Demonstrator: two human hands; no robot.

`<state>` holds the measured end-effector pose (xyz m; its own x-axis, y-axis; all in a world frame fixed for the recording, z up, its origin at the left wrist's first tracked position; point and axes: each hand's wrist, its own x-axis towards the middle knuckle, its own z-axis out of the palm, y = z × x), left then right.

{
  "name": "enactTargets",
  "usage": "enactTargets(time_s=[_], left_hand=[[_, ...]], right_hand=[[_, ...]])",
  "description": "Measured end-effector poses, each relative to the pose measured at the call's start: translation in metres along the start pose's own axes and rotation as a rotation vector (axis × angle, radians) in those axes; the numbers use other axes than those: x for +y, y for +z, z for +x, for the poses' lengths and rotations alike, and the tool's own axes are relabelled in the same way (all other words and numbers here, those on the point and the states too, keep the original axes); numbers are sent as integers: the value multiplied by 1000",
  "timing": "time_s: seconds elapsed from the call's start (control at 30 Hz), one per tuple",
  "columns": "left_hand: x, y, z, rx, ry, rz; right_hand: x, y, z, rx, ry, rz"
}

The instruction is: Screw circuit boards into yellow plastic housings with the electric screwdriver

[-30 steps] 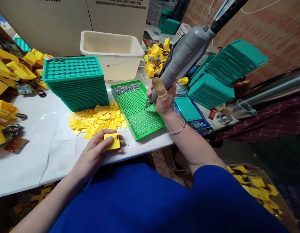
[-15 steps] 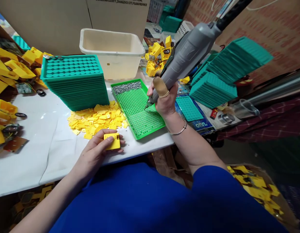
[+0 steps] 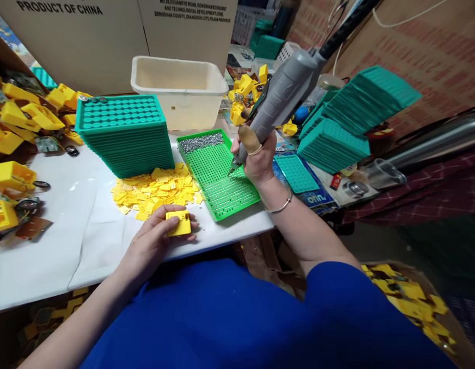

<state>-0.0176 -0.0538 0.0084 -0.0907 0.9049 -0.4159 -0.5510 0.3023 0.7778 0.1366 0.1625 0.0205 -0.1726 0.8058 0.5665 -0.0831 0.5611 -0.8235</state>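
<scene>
Between the thumb and fingers of my left hand (image 3: pixel 156 231) is a small yellow plastic housing (image 3: pixel 179 224), held low over the table's front edge. My right hand (image 3: pixel 261 160) is wrapped round a grey electric screwdriver (image 3: pixel 285 92), tilted with its bit pointing down and left. The bit tip is over the green perforated tray (image 3: pixel 222 192); whether it touches the tray I cannot tell. Small metal screws (image 3: pixel 202 142) lie heaped at the tray's far end. Left of the tray, beyond my left hand, spreads a pile of flat yellow plastic pieces (image 3: pixel 156 190).
A tall stack of teal trays (image 3: pixel 124 136) stands behind the yellow pieces, with a whitish bin (image 3: pixel 179 97) beyond. Yellow housings with electronics (image 3: pixel 14 177) crowd the left side. More teal trays (image 3: pixel 337 146) lean at the right, near a metal tube (image 3: pixel 445 138).
The view has tilted up slightly, so more of the carton's printing shows. Both hands keep their grips, and the screwdriver stays over the green tray with hardly any movement.
</scene>
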Motion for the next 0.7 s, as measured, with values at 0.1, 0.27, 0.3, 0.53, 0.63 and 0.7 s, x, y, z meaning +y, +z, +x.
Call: enactTargets(time_s=[0.1,0.27,0.3,0.53,0.63,0.7], left_hand=[[2,1,0,-2,-7,-11],[0,2,2,-16,8,-10],[-1,2,1,-21,11,-11],[-3,1,-2,-43,25,-15],[-5,-1,-1,-63,30,-10],[-6,-2,0,-81,31,-14]], right_hand=[[-4,0,3,13,13,-21],[-35,10,2,55,35,18],[-46,14,-1,52,54,47],[-107,48,-44,-293,112,546],[-106,57,-56,-305,133,592],[-101,60,-59,-280,173,537]])
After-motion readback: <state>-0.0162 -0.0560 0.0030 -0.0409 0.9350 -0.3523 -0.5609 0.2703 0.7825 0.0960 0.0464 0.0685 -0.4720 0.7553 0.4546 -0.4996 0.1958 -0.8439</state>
